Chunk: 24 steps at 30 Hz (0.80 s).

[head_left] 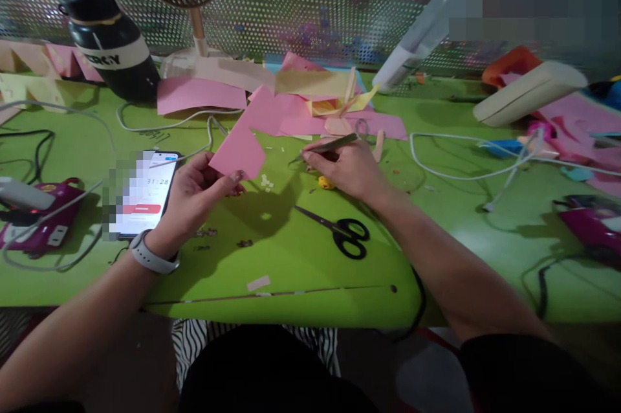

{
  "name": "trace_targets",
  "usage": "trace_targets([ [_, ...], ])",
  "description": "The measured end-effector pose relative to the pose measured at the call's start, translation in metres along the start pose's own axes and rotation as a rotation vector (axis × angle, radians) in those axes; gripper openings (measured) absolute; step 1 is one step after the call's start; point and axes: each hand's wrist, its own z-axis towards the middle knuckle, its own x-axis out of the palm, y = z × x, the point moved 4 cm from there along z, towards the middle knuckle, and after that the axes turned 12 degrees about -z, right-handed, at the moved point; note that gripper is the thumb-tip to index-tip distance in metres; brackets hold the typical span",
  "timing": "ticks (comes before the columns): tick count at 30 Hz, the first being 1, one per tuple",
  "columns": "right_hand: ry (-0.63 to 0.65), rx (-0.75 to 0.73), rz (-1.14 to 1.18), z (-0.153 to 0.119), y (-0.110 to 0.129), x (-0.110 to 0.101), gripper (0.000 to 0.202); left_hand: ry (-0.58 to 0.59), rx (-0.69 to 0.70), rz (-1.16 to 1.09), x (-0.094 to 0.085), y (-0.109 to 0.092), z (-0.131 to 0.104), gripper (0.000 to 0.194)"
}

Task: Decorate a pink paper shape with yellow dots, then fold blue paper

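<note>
A piece of pink paper (pixel 239 149) with an angled edge is pinched between the thumb and fingers of my left hand (pixel 204 189), raised over the green table. My right hand (pixel 342 167) is closed around slim dark tweezers (pixel 339 143), their tips pointing left near the tabletop. Close under that hand lies a small yellow object (pixel 325 182). Black-handled scissors (pixel 339 230) rest below it, blades towards the left. Tiny pale paper bits (pixel 266 182) are scattered between my hands, and small dark-and-light pieces (pixel 244 243) lie nearer me.
A phone (pixel 150 193) lies beside my left wrist. Behind my hands are pink and yellow paper sheets (pixel 201 96), a fan (pixel 196 31) and a dark bottle (pixel 114 50). White cables (pixel 436 170) cross the green table (pixel 301 280); a purple power strip (pixel 43 219) sits left.
</note>
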Motion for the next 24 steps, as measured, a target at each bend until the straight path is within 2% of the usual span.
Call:
trace_targets([
  [2, -0.023, -0.006, 0.138, -0.003, -0.001, 0.004, 0.024, -0.020, 0.014, 0.004, -0.001, -0.001, 0.001, 0.020],
  [5, 0.006, -0.020, 0.358, -0.010, 0.002, 0.015, 0.030, -0.030, 0.010, 0.020, -0.002, -0.001, 0.001, 0.021],
  [7, 0.020, -0.031, 0.421, -0.014, 0.006, 0.022, 0.031, -0.023, 0.000, 0.020, -0.002, 0.000, 0.001, 0.021],
  [16, -0.007, -0.058, 0.398, -0.021, 0.012, 0.038, 0.025, -0.027, -0.020, 0.008, -0.003, 0.003, 0.001, 0.022],
  [24, -0.021, -0.080, 0.405, -0.023, 0.011, 0.041, 0.025, -0.007, -0.013, -0.007, -0.001, 0.001, 0.001, 0.020],
])
